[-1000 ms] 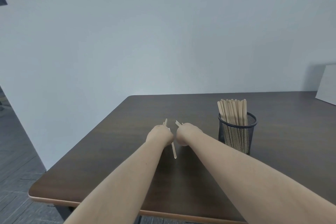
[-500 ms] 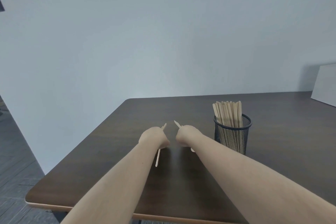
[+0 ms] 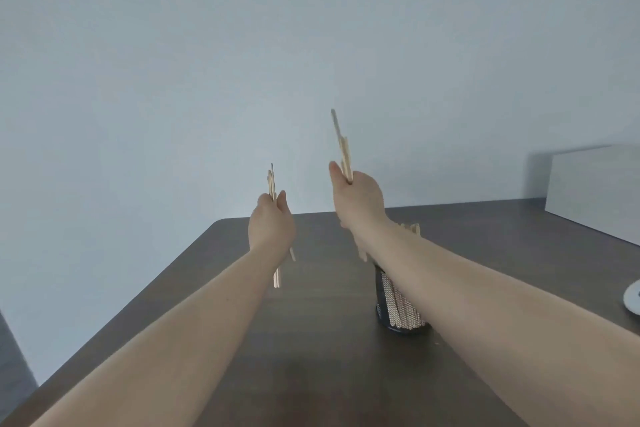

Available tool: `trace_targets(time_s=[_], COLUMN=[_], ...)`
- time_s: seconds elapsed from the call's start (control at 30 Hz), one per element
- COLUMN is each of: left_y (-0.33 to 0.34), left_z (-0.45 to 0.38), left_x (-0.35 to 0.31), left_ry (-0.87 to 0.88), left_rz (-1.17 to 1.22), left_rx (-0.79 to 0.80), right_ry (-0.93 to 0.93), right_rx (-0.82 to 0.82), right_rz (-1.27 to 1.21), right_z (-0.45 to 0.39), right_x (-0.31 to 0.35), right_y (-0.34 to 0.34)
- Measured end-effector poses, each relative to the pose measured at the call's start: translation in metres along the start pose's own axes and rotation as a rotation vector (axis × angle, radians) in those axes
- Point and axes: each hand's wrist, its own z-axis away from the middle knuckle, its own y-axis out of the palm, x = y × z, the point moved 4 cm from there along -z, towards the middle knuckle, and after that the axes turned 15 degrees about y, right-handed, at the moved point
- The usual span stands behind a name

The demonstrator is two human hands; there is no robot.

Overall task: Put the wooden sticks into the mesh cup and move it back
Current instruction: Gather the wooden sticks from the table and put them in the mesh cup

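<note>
Gripping wooden sticks in each raised hand, left hand and right hand, the person must next lower them into the mesh cup on the surface.

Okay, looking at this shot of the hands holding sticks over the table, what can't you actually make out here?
- Mesh cup, head view: its rim and most of its wall are hidden behind the right forearm.
- Sticks in the left hand and right hand: blurred and overlapping, so no exact count.
- Round pale object: cut off by the right edge, unidentifiable.
- White box: also cut off at the right edge.
</note>
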Motion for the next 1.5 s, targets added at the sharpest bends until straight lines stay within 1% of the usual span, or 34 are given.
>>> trace_targets(time_s=[0.1,0.17,0.3,0.4,0.5,0.7,0.83,1.03,1.13,1.23,1.33,1.43,1.5], left_y=[0.005,0.016,0.045,0.065,0.086,0.112,0.118,0.118,0.118,0.12,0.123,0.119,0.113], left_z=[-0.009,-0.015,-0.018,-0.012,-0.003,0.01,0.017,0.015,0.015,0.02,0.026,0.026,0.023], left_x=[-0.035,-0.056,-0.09,-0.112,-0.122,-0.108,-0.095,-0.095,-0.097,-0.096,-0.091,-0.089,-0.091], left_ry=[0.048,0.075,0.106,0.131,0.108,0.037,0.009,0.056,0.059,0.062,0.047,0.052,0.077], left_rz=[0.251,0.359,0.499,0.546,0.606,0.583,0.584,0.526,0.527,0.523,0.501,0.5,0.495], left_rx=[-0.057,-0.048,-0.025,0.006,0.065,0.09,0.091,0.081,0.079,0.084,0.095,0.045,-0.003], right_ry=[0.05,0.099,0.147,0.147,0.129,0.098,0.073,0.078,0.081,0.077,0.083,0.085,0.085], right_rx=[0.011,0.04,0.041,0.008,-0.004,0.039,0.02,-0.004,-0.005,-0.033,-0.058,-0.095,-0.098], right_rz=[-0.241,-0.352,-0.381,-0.355,-0.351,-0.339,-0.246,-0.229,-0.222,-0.162,-0.167,-0.192,-0.26], right_z=[-0.013,-0.02,-0.03,-0.032,-0.034,-0.035,-0.038,-0.04,-0.04,-0.038,-0.04,-0.041,-0.039], right_x=[0.008,0.002,-0.024,-0.04,-0.051,-0.061,-0.069,-0.074,-0.075,-0.075,-0.077,-0.077,-0.076], right_y=[-0.041,-0.063,-0.085,-0.09,-0.088,-0.075,-0.07,-0.07,-0.069,-0.069,-0.069,-0.072,-0.076])
